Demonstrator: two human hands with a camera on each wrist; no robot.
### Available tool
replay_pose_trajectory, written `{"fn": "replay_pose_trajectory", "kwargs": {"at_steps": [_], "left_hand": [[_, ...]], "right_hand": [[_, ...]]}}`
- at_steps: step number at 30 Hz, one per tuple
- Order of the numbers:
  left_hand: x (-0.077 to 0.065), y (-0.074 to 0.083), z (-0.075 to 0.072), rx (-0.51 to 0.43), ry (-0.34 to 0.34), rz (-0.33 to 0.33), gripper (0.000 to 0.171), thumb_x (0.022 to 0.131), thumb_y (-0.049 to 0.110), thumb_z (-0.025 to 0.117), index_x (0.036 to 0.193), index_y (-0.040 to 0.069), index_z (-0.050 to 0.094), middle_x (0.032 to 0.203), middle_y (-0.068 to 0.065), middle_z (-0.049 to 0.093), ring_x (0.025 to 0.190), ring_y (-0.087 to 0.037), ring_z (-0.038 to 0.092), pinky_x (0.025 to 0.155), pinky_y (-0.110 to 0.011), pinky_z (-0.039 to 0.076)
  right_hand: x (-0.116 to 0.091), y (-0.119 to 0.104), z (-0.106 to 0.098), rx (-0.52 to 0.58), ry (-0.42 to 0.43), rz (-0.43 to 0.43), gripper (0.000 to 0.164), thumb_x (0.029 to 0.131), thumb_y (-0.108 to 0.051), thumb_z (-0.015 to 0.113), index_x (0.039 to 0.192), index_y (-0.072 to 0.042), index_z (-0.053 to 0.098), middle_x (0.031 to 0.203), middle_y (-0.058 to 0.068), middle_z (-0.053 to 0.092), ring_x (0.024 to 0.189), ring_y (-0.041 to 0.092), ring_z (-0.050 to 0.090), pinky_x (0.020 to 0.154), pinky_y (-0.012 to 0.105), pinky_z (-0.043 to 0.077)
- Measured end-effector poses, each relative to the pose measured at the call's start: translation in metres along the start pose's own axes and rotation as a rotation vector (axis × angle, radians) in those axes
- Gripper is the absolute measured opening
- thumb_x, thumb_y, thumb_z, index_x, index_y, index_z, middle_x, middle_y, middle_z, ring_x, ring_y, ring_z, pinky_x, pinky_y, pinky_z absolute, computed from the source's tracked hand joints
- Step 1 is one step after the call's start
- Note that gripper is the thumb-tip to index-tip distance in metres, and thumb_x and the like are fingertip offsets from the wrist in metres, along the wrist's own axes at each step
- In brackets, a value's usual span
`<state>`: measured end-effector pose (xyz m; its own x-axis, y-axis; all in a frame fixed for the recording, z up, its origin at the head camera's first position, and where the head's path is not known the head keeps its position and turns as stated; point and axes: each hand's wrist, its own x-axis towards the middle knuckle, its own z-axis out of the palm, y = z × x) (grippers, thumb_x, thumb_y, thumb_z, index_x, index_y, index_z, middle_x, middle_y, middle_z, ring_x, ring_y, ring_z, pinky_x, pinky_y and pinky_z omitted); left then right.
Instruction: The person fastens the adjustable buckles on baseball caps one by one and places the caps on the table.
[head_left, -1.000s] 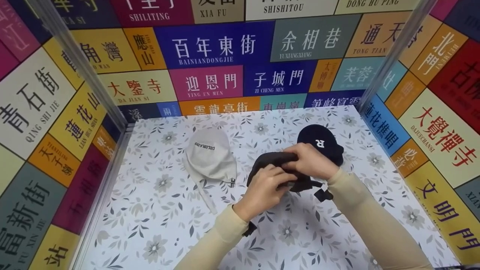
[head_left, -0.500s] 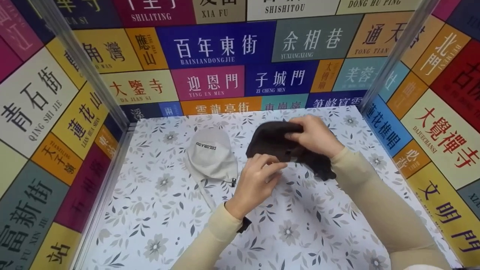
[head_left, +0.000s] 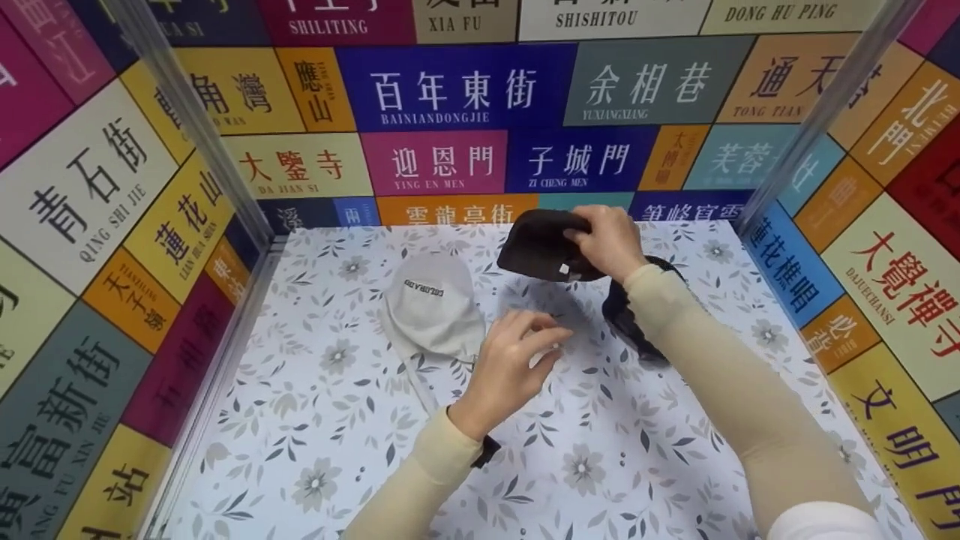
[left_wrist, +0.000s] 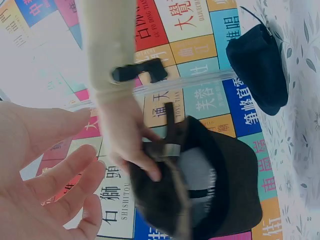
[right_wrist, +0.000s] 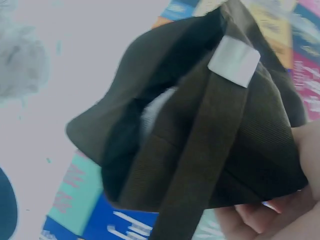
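My right hand (head_left: 611,241) grips a dark brown baseball cap (head_left: 536,246) by its back part and holds it raised near the far edge of the table. In the right wrist view the cap's back strap (right_wrist: 200,150) and pale metal buckle (right_wrist: 235,61) face the camera. The left wrist view shows the cap's brim (left_wrist: 245,180) and its inside. Apart from the cap, my left hand (head_left: 510,367) hovers over the table with relaxed, slightly bent fingers and nothing in them.
A light grey cap (head_left: 435,307) lettered COLORADO lies on the left of the floral-patterned table (head_left: 315,480), its strap trailing forward. A dark navy cap (head_left: 630,319) lies at the right, partly hidden by my right forearm. Panels with printed signs (head_left: 450,86) enclose the back and sides.
My right hand has lifted the brown cap upward and toward the back. The left hand, earlier on the cap, is now apart from it. The head view has shifted slightly.
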<state>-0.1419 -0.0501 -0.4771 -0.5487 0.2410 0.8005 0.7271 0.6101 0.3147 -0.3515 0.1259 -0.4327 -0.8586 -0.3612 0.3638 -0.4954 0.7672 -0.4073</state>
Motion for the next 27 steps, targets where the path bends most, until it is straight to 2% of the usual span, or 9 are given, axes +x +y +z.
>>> {"fn": "replay_pose_trajectory", "kwargs": {"at_steps": [5, 10, 19, 27], "left_hand": [[-0.005, -0.005, -0.007, 0.012, -0.006, -0.02, 0.024, 0.087, 0.011, 0.079, 0.109, 0.02, 0.076, 0.108, 0.003, 0.064, 0.099, -0.017, 0.06, 0.084, -0.031, 0.047], [-0.012, -0.012, -0.014, 0.015, -0.012, -0.063, 0.028, 0.087, 0.01, 0.079, 0.112, 0.021, 0.076, 0.109, 0.002, 0.064, 0.099, -0.018, 0.06, 0.086, -0.033, 0.046], [-0.018, -0.02, -0.019, 0.017, -0.006, -0.094, 0.029, 0.082, 0.005, 0.08, 0.108, 0.016, 0.077, 0.108, -0.003, 0.065, 0.097, -0.022, 0.06, 0.086, -0.035, 0.046], [-0.023, -0.02, -0.019, 0.021, -0.031, -0.123, 0.031, 0.081, 0.004, 0.081, 0.109, 0.017, 0.077, 0.109, 0.001, 0.064, 0.099, -0.017, 0.059, 0.086, -0.034, 0.045]], "right_hand": [[0.003, 0.026, 0.048, -0.01, 0.005, 0.029, 0.005, 0.095, -0.024, 0.072, 0.096, -0.019, 0.072, 0.097, 0.004, 0.071, 0.089, 0.029, 0.066, 0.078, 0.051, 0.05], [-0.008, 0.048, 0.081, -0.008, -0.016, 0.065, 0.006, 0.093, -0.02, 0.073, 0.099, -0.018, 0.074, 0.099, 0.005, 0.072, 0.092, 0.03, 0.066, 0.082, 0.051, 0.05], [-0.034, 0.073, 0.111, -0.01, -0.069, 0.115, 0.018, 0.088, -0.011, 0.077, 0.104, -0.019, 0.076, 0.103, 0.006, 0.073, 0.096, 0.032, 0.067, 0.084, 0.053, 0.049], [-0.057, 0.084, 0.14, -0.004, -0.159, 0.122, 0.02, 0.086, -0.01, 0.076, 0.105, -0.019, 0.076, 0.106, 0.008, 0.073, 0.1, 0.033, 0.067, 0.083, 0.055, 0.049]]}}
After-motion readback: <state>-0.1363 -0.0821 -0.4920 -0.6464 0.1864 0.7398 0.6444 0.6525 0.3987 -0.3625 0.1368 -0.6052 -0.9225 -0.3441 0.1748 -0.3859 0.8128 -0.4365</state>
